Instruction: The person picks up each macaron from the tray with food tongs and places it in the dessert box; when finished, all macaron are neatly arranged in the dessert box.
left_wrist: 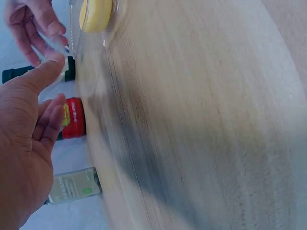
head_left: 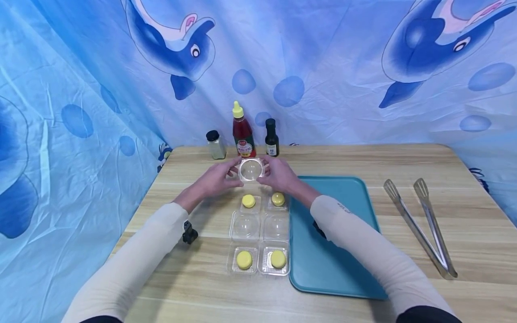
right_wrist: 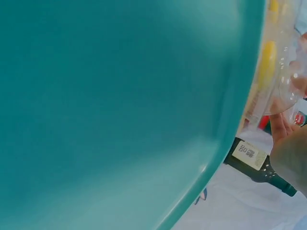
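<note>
In the head view, a clear plastic lid (head_left: 251, 170) with a round dome is held up between both hands. My left hand (head_left: 220, 178) pinches its left edge, and my right hand (head_left: 280, 174) pinches the right edge. Just below the lid, a round yellow pastry (head_left: 248, 201) sits in a clear plastic box. To its right is another yellow pastry (head_left: 278, 198) in a box that seems covered. Nearer the front, two open boxes hold a yellow pastry (head_left: 244, 259) on the left and a yellow pastry (head_left: 278, 259) on the right, their domed lids (head_left: 245, 225) lying flat behind them.
A teal tray (head_left: 335, 269) lies right of the boxes, under my right forearm. Metal tongs (head_left: 424, 233) lie spread farther right. Along the back edge stand a black-capped jar (head_left: 216, 146), a red sauce bottle (head_left: 243, 134) and a small dark bottle (head_left: 272, 138).
</note>
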### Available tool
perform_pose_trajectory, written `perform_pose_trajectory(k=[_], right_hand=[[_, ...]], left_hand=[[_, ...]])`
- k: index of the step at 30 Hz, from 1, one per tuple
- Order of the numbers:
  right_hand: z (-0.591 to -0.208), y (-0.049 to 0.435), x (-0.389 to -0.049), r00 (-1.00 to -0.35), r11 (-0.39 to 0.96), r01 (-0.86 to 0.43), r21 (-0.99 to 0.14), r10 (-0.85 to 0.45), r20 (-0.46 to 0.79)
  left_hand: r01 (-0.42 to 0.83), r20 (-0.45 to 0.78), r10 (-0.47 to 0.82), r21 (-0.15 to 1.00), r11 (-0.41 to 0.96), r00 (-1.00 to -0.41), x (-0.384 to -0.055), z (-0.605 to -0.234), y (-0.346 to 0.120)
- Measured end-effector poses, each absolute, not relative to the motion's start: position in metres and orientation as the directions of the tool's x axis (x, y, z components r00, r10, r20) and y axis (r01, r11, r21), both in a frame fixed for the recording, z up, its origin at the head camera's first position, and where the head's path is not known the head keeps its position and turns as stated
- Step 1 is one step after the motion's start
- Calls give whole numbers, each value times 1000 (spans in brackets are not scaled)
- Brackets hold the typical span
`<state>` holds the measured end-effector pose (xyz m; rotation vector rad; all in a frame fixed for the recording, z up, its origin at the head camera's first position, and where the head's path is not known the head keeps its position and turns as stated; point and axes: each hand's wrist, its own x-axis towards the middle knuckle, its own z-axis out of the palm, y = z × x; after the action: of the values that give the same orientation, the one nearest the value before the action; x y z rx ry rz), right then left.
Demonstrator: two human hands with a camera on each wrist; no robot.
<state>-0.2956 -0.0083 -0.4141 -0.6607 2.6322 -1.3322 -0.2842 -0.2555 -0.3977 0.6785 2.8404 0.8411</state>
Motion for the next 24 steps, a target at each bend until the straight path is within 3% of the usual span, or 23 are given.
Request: perform_pose_trajectory(k=[8, 16, 24], right_hand=[[-402, -3, -286, -912, 412, -304, -859, -388, 137], [-393, 4, -280, -948, 276, -241, -931, -273, 164], [-390, 6, -274, -924, 287, -343, -895, -275, 266]], left_hand=[[443, 153, 428, 504, 741, -891, -280, -393, -252], [531, 211, 498, 498, 685, -841, -270, -389, -248], [546, 200, 524, 500, 673, -828, -265, -388, -246]])
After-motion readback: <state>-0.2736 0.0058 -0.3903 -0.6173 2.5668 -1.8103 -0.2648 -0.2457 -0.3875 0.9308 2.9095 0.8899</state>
